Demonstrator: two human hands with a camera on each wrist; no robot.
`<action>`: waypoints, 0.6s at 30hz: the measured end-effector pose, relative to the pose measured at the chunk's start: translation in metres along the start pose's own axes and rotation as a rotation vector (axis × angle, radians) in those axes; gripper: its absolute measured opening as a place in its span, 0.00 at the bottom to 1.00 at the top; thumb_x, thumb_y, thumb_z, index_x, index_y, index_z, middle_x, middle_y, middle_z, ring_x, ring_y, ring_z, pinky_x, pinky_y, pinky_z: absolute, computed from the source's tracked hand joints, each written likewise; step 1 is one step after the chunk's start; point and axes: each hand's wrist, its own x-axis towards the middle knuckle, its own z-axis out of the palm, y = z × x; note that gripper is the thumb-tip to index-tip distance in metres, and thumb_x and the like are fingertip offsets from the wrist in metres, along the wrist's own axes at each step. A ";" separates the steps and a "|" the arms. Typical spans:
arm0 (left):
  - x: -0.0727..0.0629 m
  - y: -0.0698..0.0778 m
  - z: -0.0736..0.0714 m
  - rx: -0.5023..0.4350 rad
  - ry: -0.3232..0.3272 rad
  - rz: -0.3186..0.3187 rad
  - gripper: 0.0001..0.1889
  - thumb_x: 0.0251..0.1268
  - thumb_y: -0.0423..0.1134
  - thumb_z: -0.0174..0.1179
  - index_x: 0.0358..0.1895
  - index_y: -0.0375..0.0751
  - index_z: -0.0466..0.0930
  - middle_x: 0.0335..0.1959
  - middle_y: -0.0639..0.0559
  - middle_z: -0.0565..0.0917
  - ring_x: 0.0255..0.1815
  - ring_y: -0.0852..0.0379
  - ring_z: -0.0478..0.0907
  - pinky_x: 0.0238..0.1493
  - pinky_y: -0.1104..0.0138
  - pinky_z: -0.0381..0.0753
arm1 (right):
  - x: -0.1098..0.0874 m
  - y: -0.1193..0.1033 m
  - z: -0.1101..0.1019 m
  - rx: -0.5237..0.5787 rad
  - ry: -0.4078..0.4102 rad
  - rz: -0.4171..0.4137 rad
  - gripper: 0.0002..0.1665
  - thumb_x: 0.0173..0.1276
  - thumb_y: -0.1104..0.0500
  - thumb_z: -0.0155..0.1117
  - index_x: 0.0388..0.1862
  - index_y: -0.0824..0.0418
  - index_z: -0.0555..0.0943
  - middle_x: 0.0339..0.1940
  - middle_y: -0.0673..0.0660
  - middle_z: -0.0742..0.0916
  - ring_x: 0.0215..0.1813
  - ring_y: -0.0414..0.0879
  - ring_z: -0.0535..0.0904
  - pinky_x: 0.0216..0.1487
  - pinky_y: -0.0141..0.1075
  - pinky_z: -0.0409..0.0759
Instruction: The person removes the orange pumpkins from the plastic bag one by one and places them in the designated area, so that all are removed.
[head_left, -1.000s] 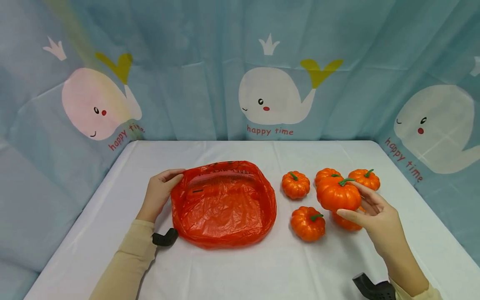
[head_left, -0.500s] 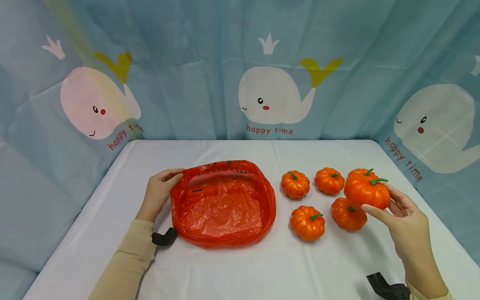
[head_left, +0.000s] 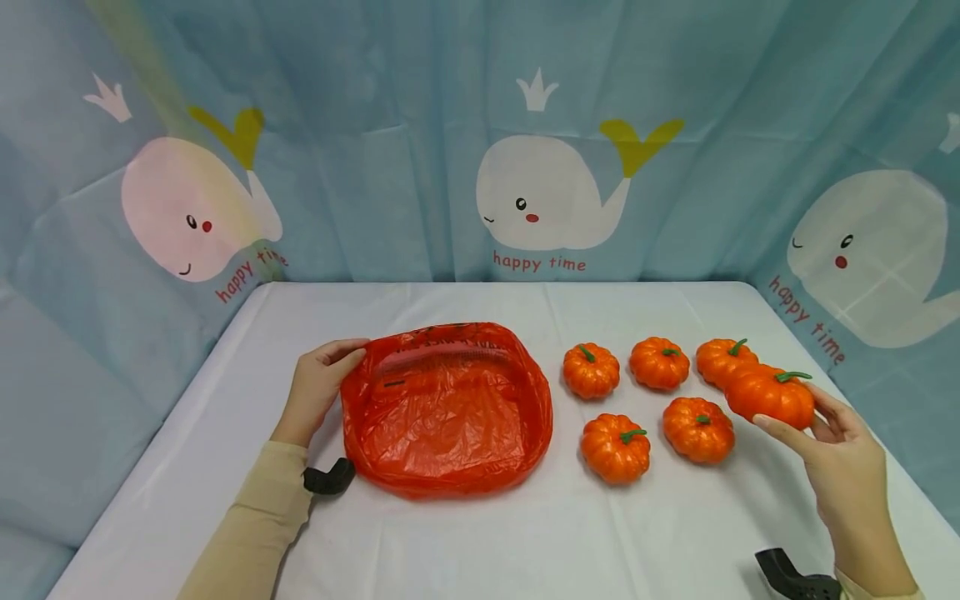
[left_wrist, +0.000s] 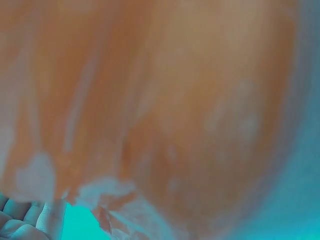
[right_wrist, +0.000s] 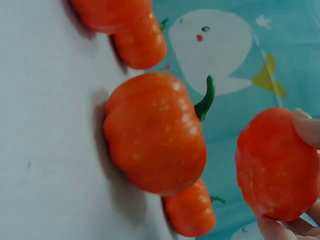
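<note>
My left hand [head_left: 318,387] pinches the left rim of a red plastic bag [head_left: 450,417], which lies wide open on the table. In the left wrist view the blurred bag [left_wrist: 150,100] fills most of the picture, with some fingers at the lower left corner. At the right side, my right hand [head_left: 847,454] holds an orange toy pumpkin [head_left: 768,398] with a green stem between thumb and fingers. The right wrist view shows that held pumpkin [right_wrist: 275,167] raised off the table. In the head view it overlaps the back right pumpkin [head_left: 723,358].
Several like pumpkins stand in two rows right of the bag, among them a front left one [head_left: 615,450], a front middle one [head_left: 699,429] and a back left one [head_left: 591,371]. A white cloth covers the table [head_left: 525,542]. Blue whale-print curtains [head_left: 375,167] enclose the back and sides.
My right hand has carried the pumpkin rightward, away from above the middle pumpkins, which now show fully. The left hand and the bag have stayed put.
</note>
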 end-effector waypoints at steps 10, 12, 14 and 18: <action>0.000 0.000 0.000 -0.002 0.002 -0.003 0.26 0.72 0.56 0.56 0.63 0.42 0.78 0.63 0.44 0.79 0.56 0.64 0.74 0.48 0.83 0.78 | 0.017 0.007 -0.003 -0.099 0.071 0.147 0.56 0.59 0.45 0.74 0.81 0.40 0.53 0.83 0.40 0.54 0.84 0.45 0.46 0.73 0.37 0.56; 0.000 0.001 0.000 -0.007 0.002 0.002 0.26 0.72 0.55 0.56 0.64 0.41 0.78 0.63 0.43 0.79 0.55 0.64 0.75 0.48 0.83 0.78 | 0.019 0.010 -0.004 -0.126 0.073 0.156 0.55 0.61 0.44 0.73 0.81 0.41 0.52 0.83 0.42 0.53 0.84 0.46 0.47 0.74 0.38 0.56; -0.001 0.002 0.000 -0.010 -0.001 0.002 0.26 0.73 0.55 0.55 0.64 0.41 0.78 0.63 0.42 0.79 0.54 0.66 0.75 0.48 0.83 0.78 | 0.021 0.013 -0.005 -0.138 0.074 0.158 0.55 0.62 0.45 0.72 0.81 0.41 0.52 0.83 0.42 0.53 0.84 0.47 0.48 0.74 0.37 0.56; -0.002 0.003 -0.001 -0.011 -0.002 0.002 0.26 0.73 0.54 0.55 0.64 0.41 0.77 0.64 0.41 0.78 0.54 0.66 0.74 0.48 0.84 0.78 | 0.025 0.019 -0.006 -0.122 0.067 0.158 0.56 0.61 0.46 0.74 0.81 0.42 0.52 0.83 0.43 0.54 0.83 0.47 0.49 0.75 0.36 0.56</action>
